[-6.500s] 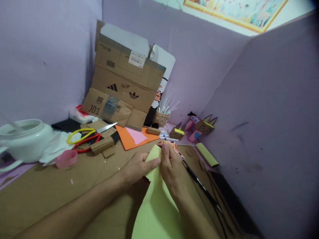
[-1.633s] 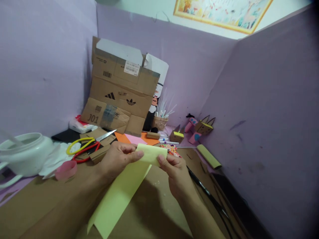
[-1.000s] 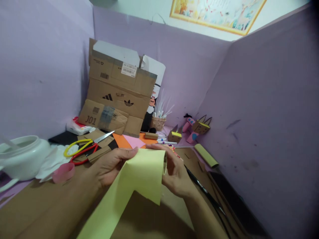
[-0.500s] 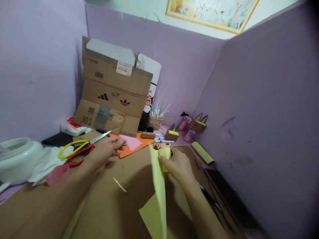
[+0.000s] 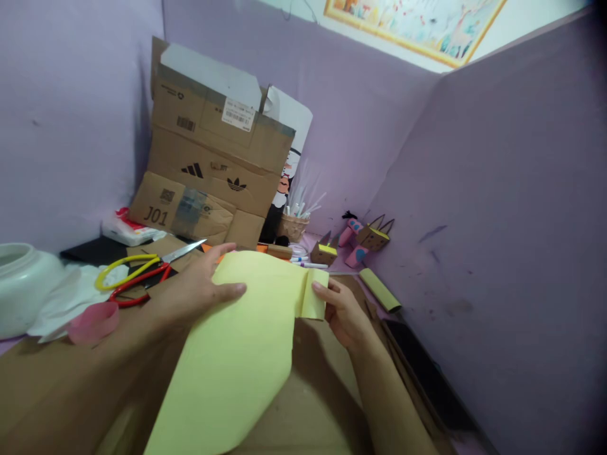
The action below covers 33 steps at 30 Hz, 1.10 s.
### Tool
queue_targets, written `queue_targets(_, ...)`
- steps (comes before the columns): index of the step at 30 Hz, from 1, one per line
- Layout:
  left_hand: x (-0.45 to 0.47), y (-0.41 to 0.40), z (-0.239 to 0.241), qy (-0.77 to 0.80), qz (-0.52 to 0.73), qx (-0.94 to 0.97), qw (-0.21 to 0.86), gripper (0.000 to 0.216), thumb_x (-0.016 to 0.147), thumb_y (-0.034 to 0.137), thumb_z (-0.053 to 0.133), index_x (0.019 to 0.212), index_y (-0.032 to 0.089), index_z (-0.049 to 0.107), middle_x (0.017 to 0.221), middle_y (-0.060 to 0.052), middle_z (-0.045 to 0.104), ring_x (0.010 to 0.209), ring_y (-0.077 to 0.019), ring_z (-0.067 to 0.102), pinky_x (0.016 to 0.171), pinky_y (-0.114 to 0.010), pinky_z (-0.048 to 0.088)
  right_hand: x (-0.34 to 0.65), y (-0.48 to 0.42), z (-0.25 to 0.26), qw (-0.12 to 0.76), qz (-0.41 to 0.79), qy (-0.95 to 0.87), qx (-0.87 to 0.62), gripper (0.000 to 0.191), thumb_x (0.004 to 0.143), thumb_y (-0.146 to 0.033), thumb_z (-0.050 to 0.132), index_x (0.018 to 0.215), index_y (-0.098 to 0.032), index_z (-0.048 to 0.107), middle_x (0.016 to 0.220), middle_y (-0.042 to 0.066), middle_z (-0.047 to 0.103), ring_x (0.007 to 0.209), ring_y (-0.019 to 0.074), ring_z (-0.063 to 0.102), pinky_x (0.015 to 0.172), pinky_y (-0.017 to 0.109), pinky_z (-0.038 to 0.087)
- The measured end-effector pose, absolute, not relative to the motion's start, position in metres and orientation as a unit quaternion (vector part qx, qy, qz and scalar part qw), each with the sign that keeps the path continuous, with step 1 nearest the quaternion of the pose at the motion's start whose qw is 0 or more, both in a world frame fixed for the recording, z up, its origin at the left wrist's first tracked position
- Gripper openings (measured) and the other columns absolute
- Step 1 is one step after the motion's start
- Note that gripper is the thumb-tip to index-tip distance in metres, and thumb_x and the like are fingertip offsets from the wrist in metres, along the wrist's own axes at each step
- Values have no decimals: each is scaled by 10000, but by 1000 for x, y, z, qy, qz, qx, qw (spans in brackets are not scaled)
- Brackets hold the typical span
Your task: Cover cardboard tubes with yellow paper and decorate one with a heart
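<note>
Paper (image 5: 237,354), pale yellow, held up over counter (image 5: 61,379) by both hands. Left hand (image 5: 190,294) closed on upper left edge, thumb on top face, fingers behind sheet. Right hand (image 5: 344,313) pinching a small folded flap at upper right corner, thumb tip on the flap. Sheet curved, drooping toward the camera, lower part hanging free above brown cardboard surface. Scissors (image 5: 137,275), yellow and red handles, lying left of left hand, apart from it. Pink ring (image 5: 92,322) and white jar (image 5: 21,287) farther left. Box (image 5: 213,164) leaning against purple wall at back. Basket (image 5: 291,226) of pens beside it. Small cardboard figures (image 5: 353,243) near right wall, yellow roll (image 5: 379,289) just in front.
</note>
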State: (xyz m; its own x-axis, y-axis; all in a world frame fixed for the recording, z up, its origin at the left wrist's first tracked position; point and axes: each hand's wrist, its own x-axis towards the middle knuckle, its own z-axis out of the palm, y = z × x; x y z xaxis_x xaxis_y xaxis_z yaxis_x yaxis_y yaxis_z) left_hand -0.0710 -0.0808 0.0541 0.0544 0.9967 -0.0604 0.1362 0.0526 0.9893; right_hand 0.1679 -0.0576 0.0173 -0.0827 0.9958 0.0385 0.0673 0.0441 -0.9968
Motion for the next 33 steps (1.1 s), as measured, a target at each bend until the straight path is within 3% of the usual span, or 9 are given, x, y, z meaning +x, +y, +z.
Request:
queue_targets(5, -74, -84, 60, 422, 515, 446, 598, 778, 540, 191, 765, 1232, 263, 417, 1099, -83, 649, 816, -285, 674, 655, -373, 558, 165, -66, 12, 476, 663, -452, -360, 367, 630, -324, 670, 961, -166, 659, 929, 80, 721, 782, 226, 682, 663, 302, 530)
queue_targets(9, -76, -82, 62, 418, 526, 428, 605, 690, 541, 151, 746, 1170, 223, 472, 1038, -83, 672, 766, -252, 680, 647, -358, 559, 157, -70, 4, 462, 752, -351, -312, 308, 597, -242, 717, 894, -168, 681, 875, 51, 737, 784, 218, 686, 688, 293, 536)
queue_targets(15, -85, -61, 45, 569, 501, 493, 427, 604, 579, 251, 657, 1157, 168, 500, 972, -109, 683, 781, -263, 672, 649, -373, 549, 147, -75, 1, 445, 785, -304, -306, 291, 581, -209, 732, 861, -147, 678, 838, 67, 741, 873, 264, 671, 820, 370, 504)
queue_targets(18, -89, -55, 38, 607, 496, 512, 351, 586, 608, 302, 616, 1167, 157, 512, 1025, -123, 658, 888, -280, 646, 749, -403, 522, 145, -76, -3, 443, 788, -291, -314, 309, 587, -197, 728, 886, -137, 676, 812, 67, 743, 831, 256, 683, 816, 367, 506)
queue_targets(22, -91, -61, 42, 666, 481, 543, 170, 543, 644, 340, 597, 1160, 180, 540, 1099, -104, 609, 986, -269, 589, 856, -407, 465, 143, -77, -13, 435, 788, -249, -357, 278, 616, -202, 710, 874, -101, 680, 732, 79, 741, 739, 244, 695, 771, 353, 523)
queue_targets(27, -99, -66, 54, 705, 409, 573, 93, 432, 703, 358, 538, 1092, 177, 590, 1056, -78, 646, 904, -231, 617, 807, -342, 477, 145, -88, -21, 437, 780, -201, -399, 160, 679, -165, 669, 826, -102, 681, 697, 76, 738, 675, 226, 698, 723, 336, 537)
queue_targets(33, -135, -65, 57, 790, 237, 565, 10, 315, 686, 312, 488, 952, 250, 645, 917, -46, 688, 842, -275, 624, 660, -332, 460, 156, -101, -27, 441, 765, -222, -414, 200, 708, -205, 679, 879, -102, 680, 763, 93, 743, 611, 207, 693, 593, 285, 549)
